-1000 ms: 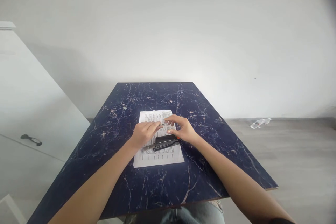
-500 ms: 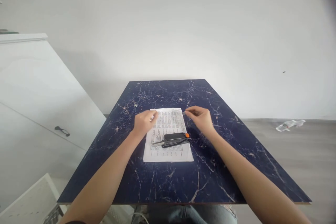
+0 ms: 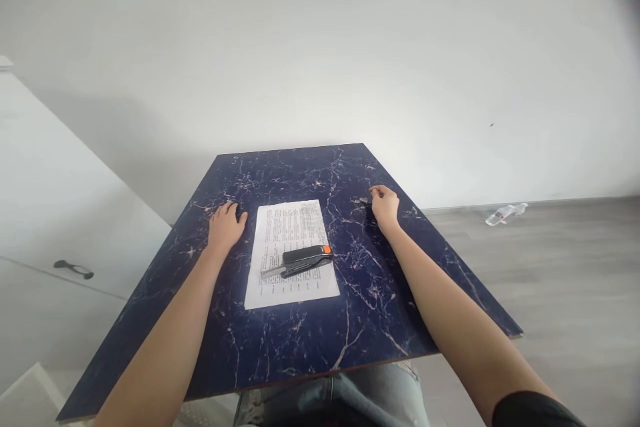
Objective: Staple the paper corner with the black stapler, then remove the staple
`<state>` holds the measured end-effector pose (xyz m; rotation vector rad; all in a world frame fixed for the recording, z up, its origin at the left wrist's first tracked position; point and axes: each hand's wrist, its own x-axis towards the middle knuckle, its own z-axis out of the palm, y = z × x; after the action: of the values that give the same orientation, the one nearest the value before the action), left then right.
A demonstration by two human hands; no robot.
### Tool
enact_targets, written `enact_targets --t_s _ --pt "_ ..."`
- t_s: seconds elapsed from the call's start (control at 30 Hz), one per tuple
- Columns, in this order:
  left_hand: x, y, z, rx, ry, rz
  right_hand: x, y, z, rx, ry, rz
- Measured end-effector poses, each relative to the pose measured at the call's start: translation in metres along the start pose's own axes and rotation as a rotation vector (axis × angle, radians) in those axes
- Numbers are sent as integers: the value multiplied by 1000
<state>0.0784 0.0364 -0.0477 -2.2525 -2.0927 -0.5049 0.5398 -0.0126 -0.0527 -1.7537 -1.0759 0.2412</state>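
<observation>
A black stapler (image 3: 307,260) with an orange end lies on its side on printed sheets of paper (image 3: 287,293). From its left end sticks a narrow, pale metal-looking part. My left hand (image 3: 227,225) rests on the dark table to the left of the paper, fingers spread and holding nothing. Well right of the paper, my right hand (image 3: 385,205) is raised a little over the table with thumb and fingertips pinched together. What they hold, if anything, is too small to make out. A small greyish bit (image 3: 364,201) shows on the table just left of those fingertips.
The blue-black marbled table (image 3: 280,353) reaches to the white wall (image 3: 320,47). A white cabinet (image 3: 50,207) with a dark handle (image 3: 73,269) stands at the left. On the floor at the right lies clear plastic packaging (image 3: 506,213).
My left hand has left the paper's upper left edge and opened on the table further left. My right hand has moved away from the paper to the right. The view has turned right.
</observation>
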Motion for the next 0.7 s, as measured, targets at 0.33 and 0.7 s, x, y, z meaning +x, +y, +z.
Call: enact_targets --t_s 0.33,0.7 --pt "-3 -2 -7 -64 132 -47 4 8 7 12 -101 12" --pt "-13 13 -18 -169 220 -61 -12 -15 3 24 -70 -206"
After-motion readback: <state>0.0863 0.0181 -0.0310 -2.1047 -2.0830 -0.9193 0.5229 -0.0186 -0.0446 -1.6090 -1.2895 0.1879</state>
